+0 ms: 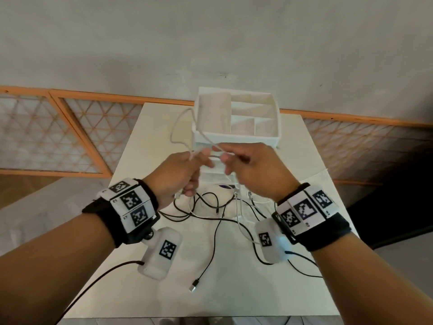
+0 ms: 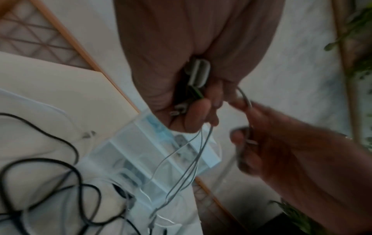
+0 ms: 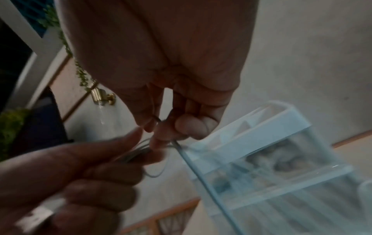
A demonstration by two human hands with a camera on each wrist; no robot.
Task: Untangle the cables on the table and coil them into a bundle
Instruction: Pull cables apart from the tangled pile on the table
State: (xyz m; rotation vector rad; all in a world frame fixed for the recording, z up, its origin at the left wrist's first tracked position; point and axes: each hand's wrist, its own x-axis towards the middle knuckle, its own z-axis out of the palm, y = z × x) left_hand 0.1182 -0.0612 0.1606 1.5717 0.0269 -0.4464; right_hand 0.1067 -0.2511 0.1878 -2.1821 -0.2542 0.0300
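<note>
White tabletop (image 1: 150,141) carries the work, set against a plain wall. Fingers (image 1: 206,153) of the left hand (image 1: 174,175) curl around gathered strands of the white cable (image 1: 175,134); the right hand (image 1: 253,171) pinches the same cable just beside them, above the tabletop. Black cables (image 1: 210,207) lie tangled below, before a white organizer (image 1: 236,118).

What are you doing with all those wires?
A person is sorting out tangled cables. Both hands are raised over the table: the left hand grips white cable loops and the right hand pinches the same cable. The black cables lie tangled on the table, in front of a white organizer.
</note>
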